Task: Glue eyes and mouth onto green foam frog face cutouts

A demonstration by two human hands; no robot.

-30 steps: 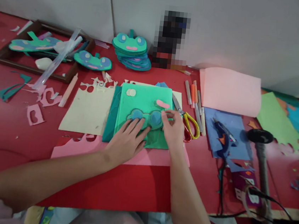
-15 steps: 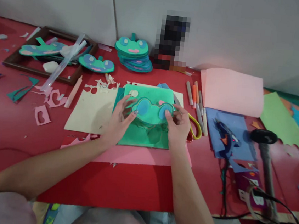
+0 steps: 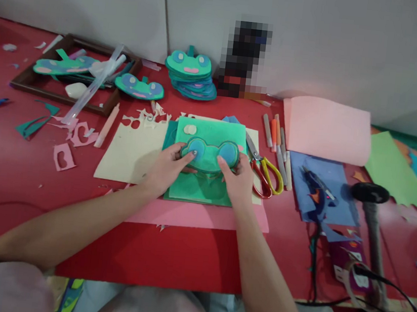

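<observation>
Between my two hands is a green foam frog face (image 3: 208, 161) with blue eye circles, held just over a stack of green foam sheets (image 3: 200, 193). My left hand (image 3: 168, 168) grips its left end, thumb on the left eye. On the other end, my right hand (image 3: 238, 176) presses its thumb on the right eye, fingers behind. Small cream ovals (image 3: 190, 129) lie on the green sheet above the face. A pink piece (image 3: 240, 148) shows beside my right fingers. Scissors (image 3: 263, 167) with red and yellow handles lie right of that hand.
Finished frog faces (image 3: 189, 64) are piled at the back, near a brown frame (image 3: 62, 95) holding tools. Markers (image 3: 275, 138), pink foam (image 3: 326, 128), a glue gun (image 3: 319, 185) with its cord and a black-topped grey stand (image 3: 371, 218) are on the right.
The frog face has levelled and come slightly lower, and both thumbs now press on its eyes. My right hand has shifted left, uncovering more of the scissors. The view has shifted slightly.
</observation>
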